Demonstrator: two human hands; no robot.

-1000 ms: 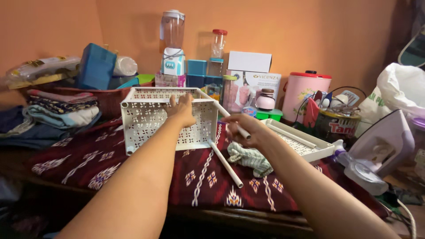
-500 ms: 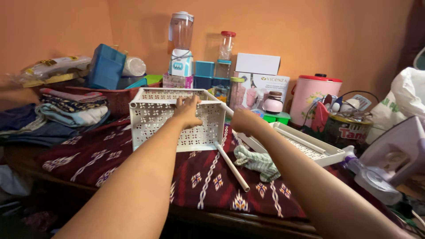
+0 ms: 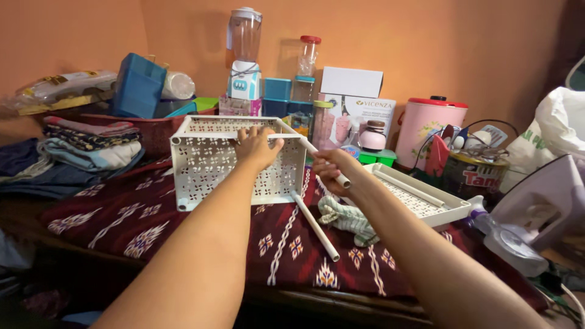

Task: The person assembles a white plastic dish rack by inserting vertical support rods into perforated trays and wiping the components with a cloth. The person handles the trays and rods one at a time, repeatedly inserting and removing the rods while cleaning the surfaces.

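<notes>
A white perforated plastic basket point(image 3: 207, 164) lies on its side on the patterned red cloth point(image 3: 152, 225). My left hand point(image 3: 257, 146) grips its upper right rim. My right hand point(image 3: 334, 170) is closed around a white plastic tube point(image 3: 326, 163) that runs up to the basket's top right corner. A second white tube point(image 3: 314, 225) slants down from the basket's lower right corner onto the cloth. A crumpled green-and-white rag point(image 3: 347, 218) lies just below my right hand.
A white perforated tray point(image 3: 426, 201) rests to the right. Folded clothes point(image 3: 85, 143) are stacked at left. A blender point(image 3: 245, 55), jars, boxes and a pink container point(image 3: 426, 125) line the orange wall. An iron point(image 3: 536, 210) sits at far right.
The view has shifted slightly and both hands sit closer to the basket's right corner. My right hand has drawn the tube in toward the rim.
</notes>
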